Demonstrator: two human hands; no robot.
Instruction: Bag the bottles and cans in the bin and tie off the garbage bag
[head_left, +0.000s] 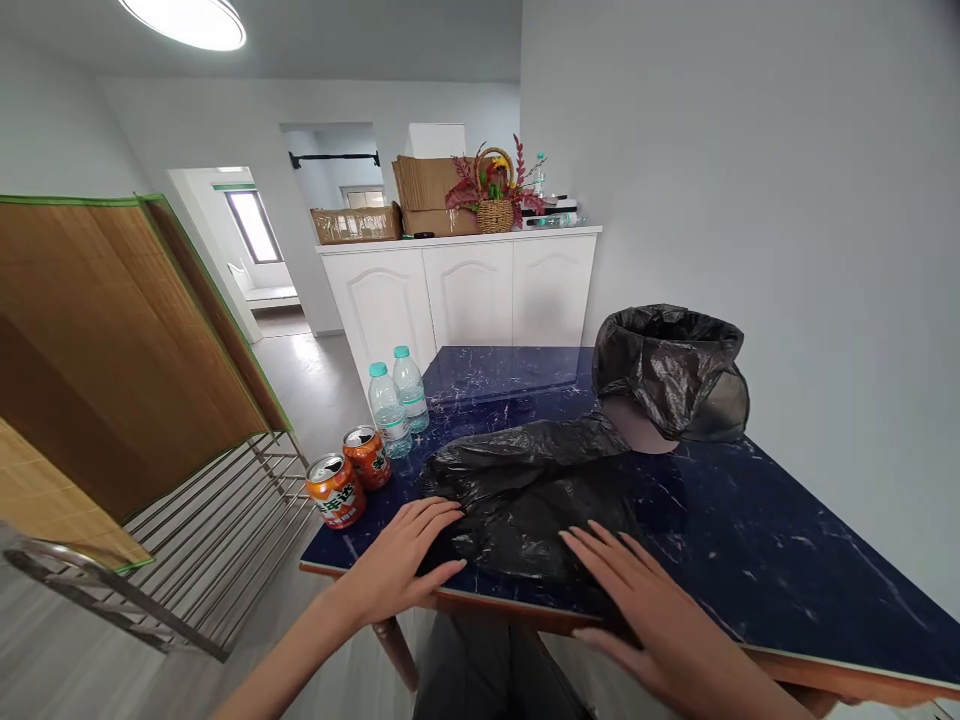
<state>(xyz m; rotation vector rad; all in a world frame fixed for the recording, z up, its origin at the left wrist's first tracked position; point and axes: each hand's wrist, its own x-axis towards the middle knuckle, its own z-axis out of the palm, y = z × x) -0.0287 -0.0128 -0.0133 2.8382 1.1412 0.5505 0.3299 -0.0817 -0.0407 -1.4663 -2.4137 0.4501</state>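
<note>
A black plastic bag (pixel 525 500) lies spread out and wrinkled on the dark blue tabletop, close to its front edge. My left hand (pixel 405 550) rests at the bag's left side, fingers stretched out and thumb apart. Over the bag's right part lies my right hand (pixel 630 590), its fingers extended and spread. Neither hand grips anything. Beyond the flat bag, at the back right, a bin (pixel 667 380) lined with another black bag stands against the wall.
Two orange drink cans (pixel 335 492) and two water bottles (pixel 390 415) with teal caps line the table's left edge. A metal rack (pixel 217 540) with a bamboo mat (pixel 135 350) stands left. Behind is a white cabinet (pixel 465 290) bearing cardboard boxes (pixel 431 195) and a flower basket (pixel 495 214).
</note>
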